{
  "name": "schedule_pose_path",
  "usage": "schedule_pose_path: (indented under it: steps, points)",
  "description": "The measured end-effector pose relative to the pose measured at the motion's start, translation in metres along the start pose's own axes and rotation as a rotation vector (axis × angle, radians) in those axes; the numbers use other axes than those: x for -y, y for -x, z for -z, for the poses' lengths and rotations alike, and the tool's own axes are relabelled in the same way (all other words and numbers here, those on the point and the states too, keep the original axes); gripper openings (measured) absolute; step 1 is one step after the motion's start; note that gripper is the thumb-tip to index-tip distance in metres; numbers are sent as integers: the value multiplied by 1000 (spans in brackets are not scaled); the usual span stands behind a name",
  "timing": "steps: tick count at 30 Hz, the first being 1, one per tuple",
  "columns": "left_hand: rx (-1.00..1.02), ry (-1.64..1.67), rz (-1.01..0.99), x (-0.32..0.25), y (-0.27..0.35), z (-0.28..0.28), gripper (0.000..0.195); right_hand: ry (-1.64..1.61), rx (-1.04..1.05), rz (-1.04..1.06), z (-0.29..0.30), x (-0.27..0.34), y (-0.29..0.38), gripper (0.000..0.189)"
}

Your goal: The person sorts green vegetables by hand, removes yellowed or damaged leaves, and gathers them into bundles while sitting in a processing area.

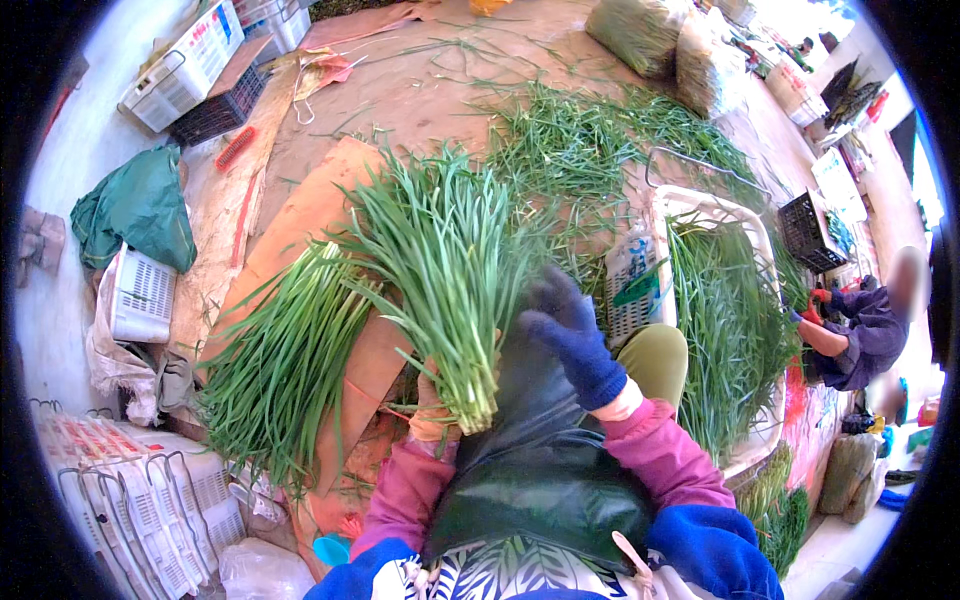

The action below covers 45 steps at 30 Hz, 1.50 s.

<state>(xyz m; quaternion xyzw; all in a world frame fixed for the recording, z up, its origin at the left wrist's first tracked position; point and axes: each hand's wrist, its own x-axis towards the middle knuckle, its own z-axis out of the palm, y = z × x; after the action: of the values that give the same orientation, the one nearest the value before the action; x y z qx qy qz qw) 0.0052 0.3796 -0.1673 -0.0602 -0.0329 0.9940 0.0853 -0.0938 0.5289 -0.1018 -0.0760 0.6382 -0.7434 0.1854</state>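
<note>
My left hand (435, 397), in a tan glove, is closed around the stem end of a bunch of long flat green leaves, likely garlic chives (442, 277). The pale cut stems point toward me and the leaf tips fan away. My right hand (571, 334), in a dark blue knit glove, is just right of the bunch, fingers apart and slightly blurred, holding nothing. A second pile of chives (289, 367) lies to the left on an orange-brown sheet (322, 187). A dark glossy apron (540, 480) covers my lap.
Right of my knee stands a white plastic crate (765, 232) full of chives, its wire handle raised. Loose leaves (562, 135) litter the floor ahead. White crates (150, 517) and a green sack (139, 206) line the left. A person (862, 337) in red gloves works at right.
</note>
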Motion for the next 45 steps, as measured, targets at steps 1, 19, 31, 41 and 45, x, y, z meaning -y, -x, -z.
schedule_pose_path:
  steps: [1,19,31,41,45]
  points:
    - [-76,-132,-43,2,2,3,66,2,-2,1,0,-14,-4,63]
    - [-118,-1158,-30,-2,8,-74,58,-263,227,-100,-35,7,-68,78]
    - [261,-1411,-571,-64,-52,-202,54,-216,409,313,-78,118,-82,103]
    - [75,-2184,-503,-130,-66,-206,38,-191,707,404,-100,127,-130,121]
    - [120,-2344,-704,-141,-83,-185,39,-137,751,436,-100,95,-161,123]
